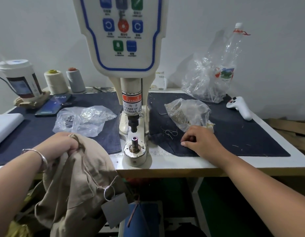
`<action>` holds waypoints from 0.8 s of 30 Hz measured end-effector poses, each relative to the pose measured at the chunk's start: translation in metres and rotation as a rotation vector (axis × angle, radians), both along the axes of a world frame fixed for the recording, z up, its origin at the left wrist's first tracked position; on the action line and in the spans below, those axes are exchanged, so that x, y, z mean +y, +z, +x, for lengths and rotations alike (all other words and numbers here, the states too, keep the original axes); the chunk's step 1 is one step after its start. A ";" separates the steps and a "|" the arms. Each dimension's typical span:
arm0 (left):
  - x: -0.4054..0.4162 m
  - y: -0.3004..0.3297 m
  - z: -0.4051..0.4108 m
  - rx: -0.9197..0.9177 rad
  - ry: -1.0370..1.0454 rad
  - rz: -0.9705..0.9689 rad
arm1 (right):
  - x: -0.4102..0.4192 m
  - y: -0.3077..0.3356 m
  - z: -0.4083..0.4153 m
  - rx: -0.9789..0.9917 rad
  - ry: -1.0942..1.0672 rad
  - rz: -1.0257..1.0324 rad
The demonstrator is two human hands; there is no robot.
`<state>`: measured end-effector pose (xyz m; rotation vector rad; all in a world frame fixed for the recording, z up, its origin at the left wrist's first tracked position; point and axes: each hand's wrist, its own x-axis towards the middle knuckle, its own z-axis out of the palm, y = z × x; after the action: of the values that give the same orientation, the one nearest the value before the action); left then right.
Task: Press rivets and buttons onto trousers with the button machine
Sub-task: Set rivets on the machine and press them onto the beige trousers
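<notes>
White wall is backing a pale worktop [191, 162] laid with dark denim mats, the button machine [131, 93] standing at the middle of its front edge. Fingers [72, 142] of the left hand [61, 145] are clenching a bunch of the beige trousers [80, 182] at the front edge, left of the machine, the rest of the cloth hanging down off the worktop with a grey tag [115, 210] dangling. Fingers [186, 142] of the right hand [202, 141] are curling loosely and touching the right mat near the front edge, just in front of a small bag of brass-coloured parts [186, 113]; whether they are pinching a rivet I cannot tell. Out toward the left a second bag [83, 119] is lying, with a phone [53, 104], a cup [20, 79] and two thread cones [64, 81] nearer the back edge, and a white controller [240, 107] at the right. Nothing is sitting on the lower die [135, 139] yet, so the trousers are probably about to be fed in. The risk is fingers straying under the punch [133, 124] while steadying the cloth, or a bunched fold doubling over the die and getting riveted through. The panel's top is being cut off, and any pedal below is hidden.
</notes>
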<state>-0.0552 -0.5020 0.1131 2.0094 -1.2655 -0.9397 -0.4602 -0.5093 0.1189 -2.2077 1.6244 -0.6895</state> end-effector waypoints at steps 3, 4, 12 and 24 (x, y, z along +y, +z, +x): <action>0.003 0.004 -0.003 0.005 -0.018 0.006 | 0.007 0.007 0.011 -0.183 -0.012 -0.047; 0.003 0.005 -0.003 0.000 -0.021 0.010 | 0.010 0.012 0.019 -0.299 0.004 -0.061; 0.002 0.004 -0.003 -0.067 -0.011 0.015 | 0.017 0.037 0.089 -0.490 0.224 0.018; 0.008 0.011 -0.009 -0.024 -0.064 -0.008 | 0.009 0.032 0.103 -0.353 0.301 -0.004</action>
<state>-0.0644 -0.4943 0.1245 1.9901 -1.3521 -0.9410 -0.3569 -0.5006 0.1506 -2.1205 1.0941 -0.9279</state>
